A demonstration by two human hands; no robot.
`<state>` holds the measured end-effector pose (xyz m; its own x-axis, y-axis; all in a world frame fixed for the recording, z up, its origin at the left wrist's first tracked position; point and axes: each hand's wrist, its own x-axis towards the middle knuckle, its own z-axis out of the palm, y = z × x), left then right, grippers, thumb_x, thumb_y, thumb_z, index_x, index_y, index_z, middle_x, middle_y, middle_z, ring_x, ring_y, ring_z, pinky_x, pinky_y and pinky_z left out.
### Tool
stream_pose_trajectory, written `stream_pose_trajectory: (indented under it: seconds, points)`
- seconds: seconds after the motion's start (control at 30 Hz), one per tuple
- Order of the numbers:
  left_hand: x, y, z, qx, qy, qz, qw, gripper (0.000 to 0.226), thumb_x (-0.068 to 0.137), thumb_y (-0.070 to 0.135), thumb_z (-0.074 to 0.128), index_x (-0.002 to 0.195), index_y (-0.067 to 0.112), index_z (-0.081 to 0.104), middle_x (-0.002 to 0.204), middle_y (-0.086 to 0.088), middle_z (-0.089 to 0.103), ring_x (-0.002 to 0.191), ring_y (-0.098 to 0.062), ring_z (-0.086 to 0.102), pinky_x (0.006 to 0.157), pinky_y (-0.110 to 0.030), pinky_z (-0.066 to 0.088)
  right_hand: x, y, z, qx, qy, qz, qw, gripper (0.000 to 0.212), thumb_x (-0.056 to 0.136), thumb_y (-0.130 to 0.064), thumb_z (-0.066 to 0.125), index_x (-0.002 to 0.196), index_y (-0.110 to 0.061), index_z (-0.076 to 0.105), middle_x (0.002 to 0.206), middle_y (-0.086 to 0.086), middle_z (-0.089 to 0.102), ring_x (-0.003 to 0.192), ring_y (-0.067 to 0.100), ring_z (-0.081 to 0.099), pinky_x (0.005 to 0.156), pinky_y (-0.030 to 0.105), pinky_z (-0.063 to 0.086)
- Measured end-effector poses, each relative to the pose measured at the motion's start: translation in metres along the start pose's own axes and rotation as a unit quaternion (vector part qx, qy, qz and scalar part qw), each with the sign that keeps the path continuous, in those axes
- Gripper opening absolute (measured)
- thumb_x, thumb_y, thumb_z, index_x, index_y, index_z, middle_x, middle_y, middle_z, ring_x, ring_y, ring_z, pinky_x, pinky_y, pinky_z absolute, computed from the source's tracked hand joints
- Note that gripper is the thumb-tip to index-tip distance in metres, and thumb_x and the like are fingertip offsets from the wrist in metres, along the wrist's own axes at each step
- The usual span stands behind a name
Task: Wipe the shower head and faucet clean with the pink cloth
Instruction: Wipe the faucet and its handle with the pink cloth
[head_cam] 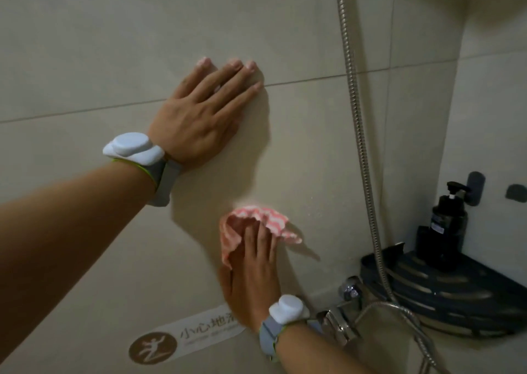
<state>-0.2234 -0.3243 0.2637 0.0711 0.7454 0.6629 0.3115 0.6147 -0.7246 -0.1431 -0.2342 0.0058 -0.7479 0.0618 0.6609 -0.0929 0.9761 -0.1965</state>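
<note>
My left hand lies flat on the beige tiled wall with its fingers spread straight. Lower down, my right hand presses the pink-and-white cloth against the wall with straight fingers; the cloth bunches out above and beside the fingertips. The chrome faucet sits just right of my right wrist, apart from the cloth. A ribbed metal shower hose runs down the wall to the right of both hands. The shower head is out of view.
A dark corner shelf holds a black pump bottle at the lower right. Grey wall hooks hang above it. A brown-and-white slip warning sticker is on the wall below my right hand.
</note>
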Motion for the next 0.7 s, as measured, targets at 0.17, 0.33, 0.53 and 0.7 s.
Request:
stream_pose_trajectory:
  seconds: [0.17, 0.33, 0.53, 0.7]
  points:
    - [0.000, -0.001, 0.000, 0.000, 0.017, 0.008, 1.000, 0.054, 0.113, 0.033, 0.037, 0.164, 0.018, 0.028, 0.170, -0.007, 0.027, 0.157, -0.027, 0.027, 0.128, -0.052, 0.025, 0.048, 0.037, -0.029, 0.033, 0.090, 0.078, 0.992, 0.056, 0.087, -0.034, 0.042, 0.125, 0.000, 0.064, 0.151, 0.032, 0.040, 0.143, 0.052, 0.030, 0.115, 0.065, 0.029]
    - [0.001, 0.001, 0.000, 0.002, 0.030, 0.009, 0.999, 0.052, 0.113, 0.032, 0.038, 0.163, 0.017, 0.032, 0.169, -0.007, 0.030, 0.156, -0.028, 0.031, 0.126, -0.054, 0.028, 0.114, 0.096, -0.069, 0.138, 0.253, 0.224, 0.931, 0.071, 0.088, -0.028, 0.030, 0.142, 0.016, 0.039, 0.155, 0.037, 0.028, 0.145, 0.056, 0.020, 0.119, 0.066, 0.010]
    - [0.003, 0.003, -0.005, -0.021, 0.018, 0.000, 1.000, 0.052, 0.109, 0.025, 0.045, 0.159, 0.012, 0.039, 0.167, -0.012, 0.033, 0.154, -0.032, 0.035, 0.123, -0.060, 0.030, 0.050, 0.064, -0.016, 0.128, 0.150, 0.238, 0.951, 0.067, 0.087, -0.027, 0.032, 0.129, 0.021, 0.053, 0.143, 0.044, 0.040, 0.134, 0.065, 0.033, 0.113, 0.072, 0.021]
    - [0.014, 0.050, -0.003, -0.073, -0.013, 0.092, 0.993, 0.056, 0.097, 0.018, 0.054, 0.153, 0.013, 0.050, 0.163, -0.016, 0.040, 0.150, -0.035, 0.040, 0.123, -0.063, 0.029, 0.010, 0.016, 0.026, 0.037, 0.084, 0.047, 0.995, 0.064, 0.090, -0.032, 0.039, 0.144, 0.003, 0.041, 0.153, 0.029, 0.031, 0.134, 0.054, 0.032, 0.113, 0.068, 0.015]
